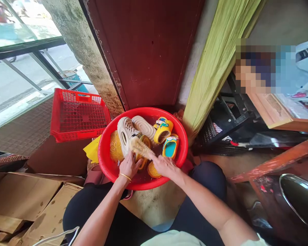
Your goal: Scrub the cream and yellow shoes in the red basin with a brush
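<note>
A red plastic basin [143, 110] holds murky water and several shoes. My left hand [129, 165], wearing a gold bangle, grips a perforated beige clog [125, 135] upright at its lower end. My right hand [164, 165] holds a pale-bristled scrub brush [141, 147] against that clog. Beside it lies a second beige clog [143, 127]. A yellow child's sandal [163, 130] and a teal-and-yellow one [170, 146] sit at the right. Orange-yellow shoes [116, 147] lie partly submerged near both hands.
A red plastic crate [79, 114] stands left of the basin, with flattened cardboard [23, 201] in front of it. A green-yellow cloth [215, 58] hangs at right, near a steel pot [300, 201]. A blurred person [264, 68] is at upper right.
</note>
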A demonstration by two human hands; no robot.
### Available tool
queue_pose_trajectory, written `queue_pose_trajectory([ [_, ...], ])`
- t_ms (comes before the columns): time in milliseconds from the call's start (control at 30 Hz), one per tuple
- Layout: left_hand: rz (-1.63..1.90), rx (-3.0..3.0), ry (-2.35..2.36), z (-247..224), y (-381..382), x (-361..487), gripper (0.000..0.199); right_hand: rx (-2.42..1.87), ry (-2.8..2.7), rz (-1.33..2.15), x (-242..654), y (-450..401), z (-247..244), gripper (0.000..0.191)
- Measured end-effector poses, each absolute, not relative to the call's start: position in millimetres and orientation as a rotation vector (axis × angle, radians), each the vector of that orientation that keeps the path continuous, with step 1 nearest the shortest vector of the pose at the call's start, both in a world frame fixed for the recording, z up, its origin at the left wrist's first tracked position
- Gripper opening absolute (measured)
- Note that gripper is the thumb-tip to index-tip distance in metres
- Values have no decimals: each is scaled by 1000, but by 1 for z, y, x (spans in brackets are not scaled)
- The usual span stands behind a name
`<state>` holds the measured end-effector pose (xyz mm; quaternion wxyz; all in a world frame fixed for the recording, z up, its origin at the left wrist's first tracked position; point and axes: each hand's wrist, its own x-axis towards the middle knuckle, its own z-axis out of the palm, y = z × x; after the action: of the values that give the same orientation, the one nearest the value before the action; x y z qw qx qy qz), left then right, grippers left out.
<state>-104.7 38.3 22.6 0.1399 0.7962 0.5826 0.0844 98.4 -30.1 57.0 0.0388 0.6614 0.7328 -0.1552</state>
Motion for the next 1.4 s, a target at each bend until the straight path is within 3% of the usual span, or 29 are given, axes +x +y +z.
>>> queue_pose_trajectory([
  [167,154,2483,1630,22,27,-97,28,2164,2051,-549,115,1,66,66],
  [433,197,2626,1531,16,27,-99,26,2030,2221,-444,107,-39,63,67],
  [667,340,2503,1348,18,17,-105,44,2280,1997,-560,139,-4,57,63],
  [767,118,2389,1515,20,12,-116,48,2311,1978,-579,139,-4,53,63],
  [867,-100,2420,1558,27,10,-124,33,2307,1995,-543,134,-9,54,64],
  [967,74,2466,1548,36,12,-126,21,2263,2078,-503,121,-16,59,64],
  [1167,608,2195,1493,32,22,-122,34,2035,2349,-383,79,-53,70,66],
  [1300,671,1980,1452,24,28,-122,27,1930,2466,-416,74,-60,73,64],
  [1400,671,1900,1323,24,33,-122,40,2068,2301,-432,91,-34,71,62],
])
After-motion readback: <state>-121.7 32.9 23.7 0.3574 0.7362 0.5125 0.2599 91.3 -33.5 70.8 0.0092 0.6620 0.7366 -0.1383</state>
